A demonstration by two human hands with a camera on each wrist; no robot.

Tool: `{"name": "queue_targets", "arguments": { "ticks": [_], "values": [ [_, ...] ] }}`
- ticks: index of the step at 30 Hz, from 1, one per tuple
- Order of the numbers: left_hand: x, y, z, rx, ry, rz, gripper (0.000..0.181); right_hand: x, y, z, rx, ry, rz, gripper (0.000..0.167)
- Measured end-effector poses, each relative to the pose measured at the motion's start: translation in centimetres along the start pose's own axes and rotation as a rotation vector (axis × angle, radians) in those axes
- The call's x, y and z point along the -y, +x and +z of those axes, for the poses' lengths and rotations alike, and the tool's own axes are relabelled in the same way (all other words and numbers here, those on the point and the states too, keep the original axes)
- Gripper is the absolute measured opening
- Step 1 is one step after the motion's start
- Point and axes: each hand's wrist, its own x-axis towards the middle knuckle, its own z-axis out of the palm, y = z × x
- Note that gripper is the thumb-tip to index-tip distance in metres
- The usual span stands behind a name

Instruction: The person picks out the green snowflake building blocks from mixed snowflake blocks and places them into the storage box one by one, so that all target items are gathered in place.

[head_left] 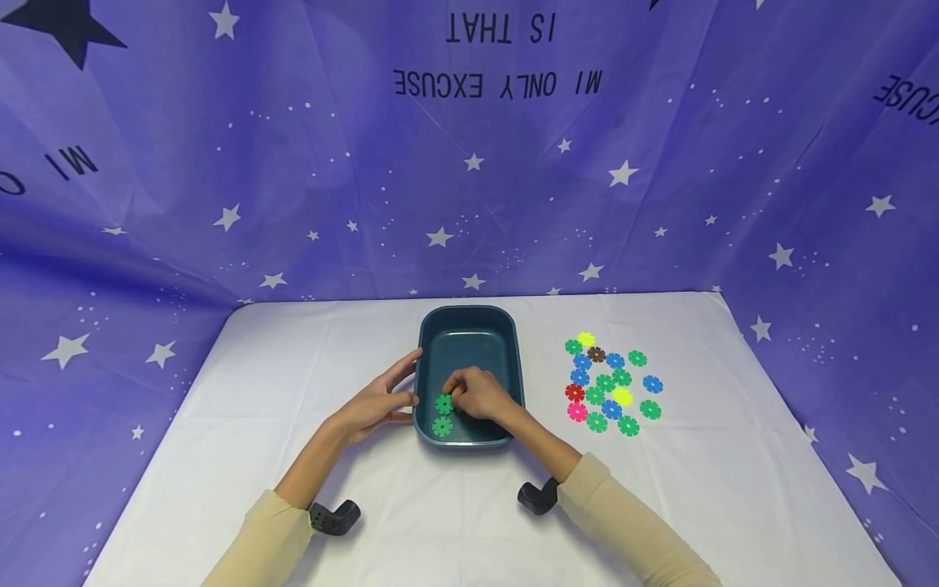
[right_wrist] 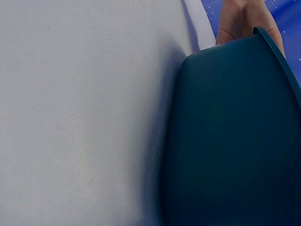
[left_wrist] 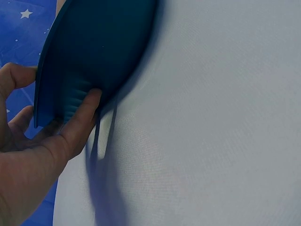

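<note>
A dark teal tray stands on the white cloth. My left hand touches its left outer wall with spread fingers; in the left wrist view the same hand rests its fingertips against the tray's side. Inside the tray, my right hand has curled fingers and pinches the right edge of a green notched disc. Just below that disc lies another green disc. In the right wrist view the tray's outer wall hides the right hand's fingers.
Right of the tray, several loose notched discs lie on the cloth, among them a brown disc, a red disc, a pink disc and a blue disc. A purple star-patterned curtain surrounds the table's back and sides.
</note>
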Motion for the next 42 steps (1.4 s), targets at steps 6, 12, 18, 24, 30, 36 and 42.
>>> {"name": "queue_targets", "arguments": {
  "ticks": [6, 12, 18, 24, 30, 36, 42],
  "values": [
    [0.0, 0.0, 0.0, -0.005, 0.003, 0.001, 0.089, 0.2, 0.0, 0.0, 0.001, -0.020, 0.003, 0.016],
    [-0.2, 0.0, 0.1, -0.007, 0.003, -0.006, 0.089, 0.2, -0.1, -0.2, -0.004, -0.027, -0.002, 0.016],
    [-0.2, 0.1, 0.1, -0.009, 0.004, -0.006, 0.089, 0.4, -0.9, -1.9, -0.040, 0.053, -0.068, 0.014],
    [-0.2, 0.3, 0.1, -0.013, 0.008, -0.006, 0.089, 0.5, -2.6, -5.7, -0.142, 0.106, -0.120, 0.015],
    [-0.1, 0.3, 0.0, -0.020, 0.014, -0.004, 0.089, -1.9, -3.7, -10.3, -0.269, 0.204, -0.062, 0.016],
    [0.0, 0.2, 0.0, -0.034, 0.016, -0.010, 0.089, -7.7, -3.2, -13.7, -0.373, 0.115, -0.004, 0.020],
    [0.1, 0.1, 0.0, -0.034, 0.024, -0.014, 0.089, -12.3, -2.8, -15.3, -0.378, 0.041, 0.054, 0.026]
  ]
}}
